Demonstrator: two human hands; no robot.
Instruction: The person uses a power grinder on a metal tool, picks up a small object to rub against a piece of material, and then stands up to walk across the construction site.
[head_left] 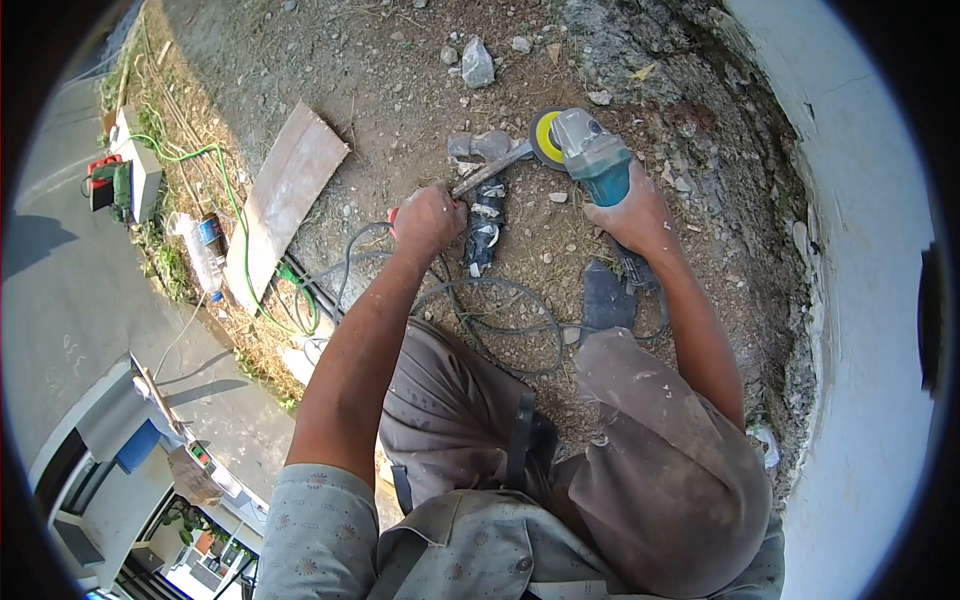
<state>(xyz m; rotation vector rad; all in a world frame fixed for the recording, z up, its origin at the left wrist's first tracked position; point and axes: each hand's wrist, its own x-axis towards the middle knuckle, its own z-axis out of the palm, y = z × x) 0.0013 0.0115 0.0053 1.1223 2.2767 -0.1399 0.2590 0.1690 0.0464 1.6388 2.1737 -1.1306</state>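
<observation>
My right hand [640,212] is wrapped round the teal body of an angle grinder [595,150]. A yellow and black disc [549,138] faces left on the grinder's head. In my closed left hand [428,220] is a flat, worn metal bar [492,170], with a bit of red showing behind the fist. The bar slants up to the right, and its far end meets the disc's edge in this view. Below the bar, a dark, whitish-flecked shoe [484,232] rests on the dirt. Another dark shoe [608,297] shows under my right forearm.
Grey cable [510,285] loops over the ground between my legs. Leftward lie a wooden board [288,195], a green cord [230,180] and a plastic bottle [211,240]. Stones [478,63] are scattered ahead. A pale wall [870,300] rises close on the right.
</observation>
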